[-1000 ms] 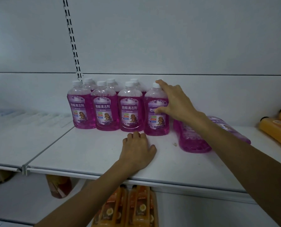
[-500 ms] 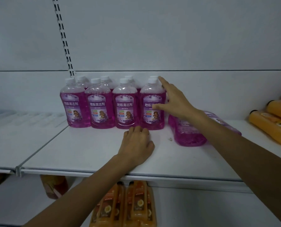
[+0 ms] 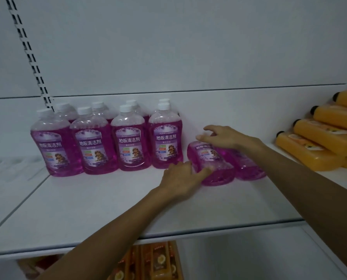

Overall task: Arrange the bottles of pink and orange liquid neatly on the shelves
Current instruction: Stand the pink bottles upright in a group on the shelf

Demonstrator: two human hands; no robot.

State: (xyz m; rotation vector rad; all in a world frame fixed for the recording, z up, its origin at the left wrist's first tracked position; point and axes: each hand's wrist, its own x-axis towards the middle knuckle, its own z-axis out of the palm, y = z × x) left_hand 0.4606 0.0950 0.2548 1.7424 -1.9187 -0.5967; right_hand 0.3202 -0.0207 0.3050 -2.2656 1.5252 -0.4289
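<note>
Left grip (image 3: 181, 178) released, fingertips (image 3: 208, 170) touching the lying pink plastic bottle (image 3: 215, 160) to its right. Right grip (image 3: 227, 138) released, fingers (image 3: 200, 137) spread over its far end.

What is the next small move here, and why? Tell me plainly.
Probably grip the nearer lying pink bottle and stand it upright next to the rightmost standing bottle. It lies on its side on the shelf beside a second lying bottle. The left hand touches its side, and the right hand hovers open over it.
</note>
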